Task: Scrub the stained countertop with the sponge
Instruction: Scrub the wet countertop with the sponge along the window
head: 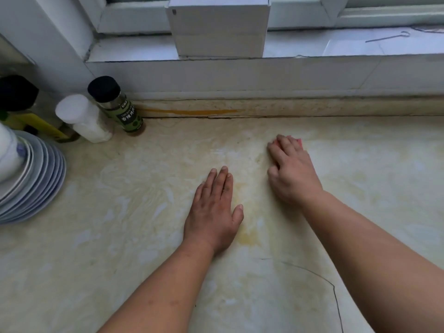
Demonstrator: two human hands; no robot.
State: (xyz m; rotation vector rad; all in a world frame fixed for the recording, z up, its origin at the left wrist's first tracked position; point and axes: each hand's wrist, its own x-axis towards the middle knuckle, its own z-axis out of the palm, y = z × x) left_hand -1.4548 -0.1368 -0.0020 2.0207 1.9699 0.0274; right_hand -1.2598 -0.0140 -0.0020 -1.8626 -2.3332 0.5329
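Sponge (298,141) under right hand (292,174) on countertop (120,236), left hand (213,215) flat beside it, plates (40,179) far left

countertop (144,236) glossy marbled stone-look; plates (40,179) glazed ceramic; box (218,27) matt cardboard.

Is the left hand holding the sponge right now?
No, the left hand lies flat and empty on the countertop, while the right hand covers the pink sponge.

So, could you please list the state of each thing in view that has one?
left hand: flat on the countertop, fingers straight
right hand: curled over the sponge
sponge: pink, mostly hidden, on the countertop
countertop: yellow stains, thin crack
spice jar: upright, capped
plates: stacked
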